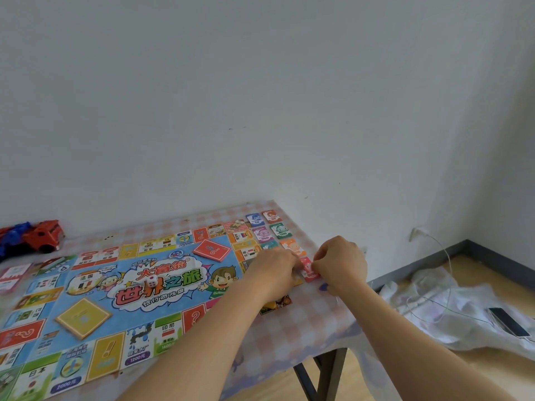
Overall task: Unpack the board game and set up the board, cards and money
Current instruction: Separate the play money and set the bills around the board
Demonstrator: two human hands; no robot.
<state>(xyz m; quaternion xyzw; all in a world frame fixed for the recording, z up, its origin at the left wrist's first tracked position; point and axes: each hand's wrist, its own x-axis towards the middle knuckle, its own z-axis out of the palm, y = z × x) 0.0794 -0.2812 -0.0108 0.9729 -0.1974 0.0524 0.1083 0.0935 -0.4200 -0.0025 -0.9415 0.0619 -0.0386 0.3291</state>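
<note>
The colourful game board (115, 287) lies flat on the checked tablecloth. On it sit a red card deck (212, 250), a yellow card deck (83, 316) and a white die (152, 281). Right of the board, small stacks of play money (279, 230) lie in two columns. My left hand (275, 270) and my right hand (340, 261) meet over a pink stack of play money (309, 270) at the near end of the columns, both pinching it with curled fingers. A small dark packet (276, 303) shows under my left forearm.
A red and blue toy truck (34, 235) stands at the table's far left. White cards (13, 274) lie by the board's left edge. Right of the table, on the floor, a white cloth (451, 314) holds a phone (508, 322) and a cable. The wall is close behind.
</note>
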